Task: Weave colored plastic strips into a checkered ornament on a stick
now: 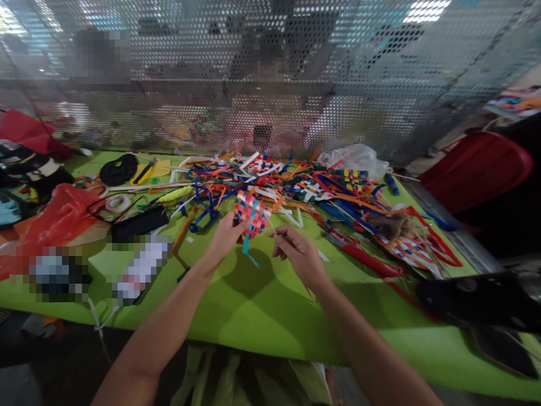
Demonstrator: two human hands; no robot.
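1. Way out beyond both hands, a perforated metal screen (380,84) runs right across the back.
2. Under the hands stretches the green tabletop (262,332), bare just below them and crowded beyond.
3. And what a tangle just past the fingers: a heap of coloured strips (236,176), white, orange, blue and red, spreading off to the right hand's far side.
4. Well left of the left hand, a red plastic bag (63,220) lies crumpled, its inside hidden by its own folds.
5. Beyond the right hand, at the back of the heap, a clear plastic bag (355,158) sits bunched up; its contents don't show.
6. Here's the left hand (226,234), thumb and fingers pinching the near left edge of the work; opposite it the right hand (296,248), fingertips drawn together.
7. Between them, raised over the table, the woven patch (253,217), red, orange and blue, with a light-blue tail (246,243) dangling beside the left fingers.
8. Left of the left hand, a tape roll (117,203).
9. In the right fingertips, a thin pale piece (271,225) at the patch's right edge: perhaps a strip, though it's too blurred to be sure.
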